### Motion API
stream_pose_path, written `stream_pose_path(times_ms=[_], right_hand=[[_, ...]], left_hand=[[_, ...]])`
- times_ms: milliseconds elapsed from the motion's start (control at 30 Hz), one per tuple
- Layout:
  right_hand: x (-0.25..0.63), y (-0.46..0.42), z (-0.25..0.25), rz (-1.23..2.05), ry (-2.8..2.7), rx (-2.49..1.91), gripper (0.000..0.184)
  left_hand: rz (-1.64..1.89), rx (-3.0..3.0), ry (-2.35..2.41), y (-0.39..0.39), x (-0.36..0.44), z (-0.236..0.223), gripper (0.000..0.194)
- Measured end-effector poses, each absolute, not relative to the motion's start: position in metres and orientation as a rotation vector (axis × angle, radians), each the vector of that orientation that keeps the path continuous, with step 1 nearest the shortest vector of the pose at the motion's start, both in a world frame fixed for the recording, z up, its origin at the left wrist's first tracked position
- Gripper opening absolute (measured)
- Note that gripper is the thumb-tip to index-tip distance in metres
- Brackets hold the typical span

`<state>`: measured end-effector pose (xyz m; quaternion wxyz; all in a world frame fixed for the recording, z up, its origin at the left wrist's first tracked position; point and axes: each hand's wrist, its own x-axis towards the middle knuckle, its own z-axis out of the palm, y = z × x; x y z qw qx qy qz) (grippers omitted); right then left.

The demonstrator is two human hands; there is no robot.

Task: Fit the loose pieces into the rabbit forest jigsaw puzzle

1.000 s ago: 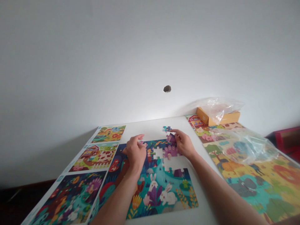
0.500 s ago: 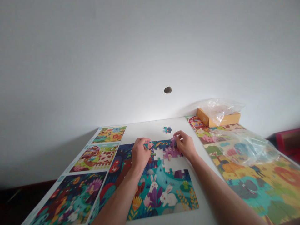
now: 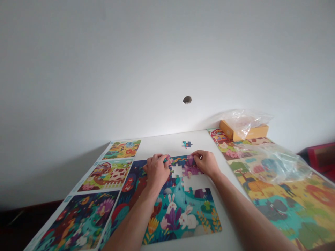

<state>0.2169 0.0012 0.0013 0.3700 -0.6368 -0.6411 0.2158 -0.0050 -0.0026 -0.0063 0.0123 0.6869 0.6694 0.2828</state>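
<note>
A partly assembled jigsaw puzzle (image 3: 183, 212) with rabbits and purple plants lies in front of me, with white gaps in its upper right part. My left hand (image 3: 158, 169) is over the upper middle of the puzzle, closed on a small puzzle piece with pink and dark colours (image 3: 168, 160). At the upper right edge, my right hand (image 3: 207, 163) pinches a purple puzzle piece (image 3: 191, 160), which lies against the purple part of the puzzle. Behind the hands a loose teal and dark blue piece (image 3: 187, 144) rests on the white table (image 3: 159, 148).
On the left lies a sheet with printed pictures (image 3: 104, 176). To the right is another puzzle of animals (image 3: 264, 188), partly under a clear plastic bag (image 3: 277, 165). An orange box (image 3: 252, 132) with more clear plastic stands by the wall (image 3: 131, 69).
My right hand has lowered the purple piece and shifted slightly left, bringing it down flat on the puzzle. My left hand has turned a little, its piece still in the fingers.
</note>
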Motion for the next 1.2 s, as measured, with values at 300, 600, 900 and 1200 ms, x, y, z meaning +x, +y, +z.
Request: stream_pose_path(times_ms=[300, 600, 900, 1200], right_hand=[[0.210, -0.001, 0.008, 0.908, -1.504, -1.417, 0.020], [0.212, -0.005, 0.013, 1.065, -1.505, -1.185, 0.031], [0.215, -0.009, 0.010, 1.146, -1.798, -1.225, 0.018], [0.230, -0.009, 0.011, 1.011, -2.033, -1.355, 0.009]], left_hand=[[1.116, 2.269, 1.392, -0.004, 0.001, -0.002, 0.033], [1.109, 2.237, 1.138, -0.006, 0.006, 0.000, 0.021], [1.039, 2.197, 1.136, -0.008, 0.007, 0.002, 0.012], [0.862, 2.409, 1.035, -0.015, 0.007, 0.006, 0.009]])
